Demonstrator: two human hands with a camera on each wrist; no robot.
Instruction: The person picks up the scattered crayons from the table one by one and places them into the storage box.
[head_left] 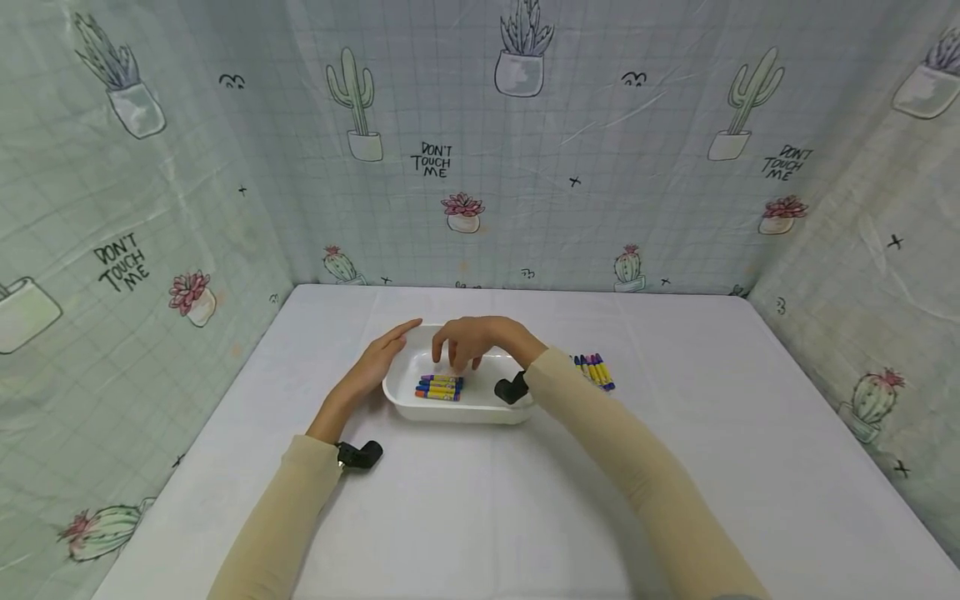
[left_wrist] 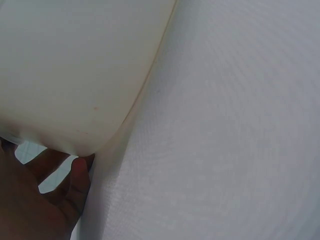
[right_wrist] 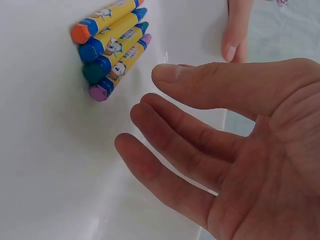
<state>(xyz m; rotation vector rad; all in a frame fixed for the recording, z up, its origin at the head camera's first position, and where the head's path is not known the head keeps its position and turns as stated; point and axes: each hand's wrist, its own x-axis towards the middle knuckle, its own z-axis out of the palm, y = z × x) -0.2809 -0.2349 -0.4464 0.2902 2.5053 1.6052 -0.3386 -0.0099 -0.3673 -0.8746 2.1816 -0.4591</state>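
Note:
A white tray (head_left: 457,414) stands mid-table with several crayons (head_left: 440,387) lying side by side in its left part. Their wrappers are yellow and blue, with orange, blue, green and purple ends in the right wrist view. My right hand (head_left: 472,340) hovers over the tray just beyond the crayons. In the right wrist view its fingers are loosely bent and apart, with nothing between thumb and fingers. Along the tray's left side lies my left hand (head_left: 378,360), fingers extended. The left wrist view shows that hand (left_wrist: 35,195) against the tray's outer wall (left_wrist: 80,70).
More crayons (head_left: 594,371) lie in a row on the white table to the right of the tray, partly hidden by my right sleeve (head_left: 600,425). Cloth walls (head_left: 480,225) printed with cacti stand at the back and both sides of the table.

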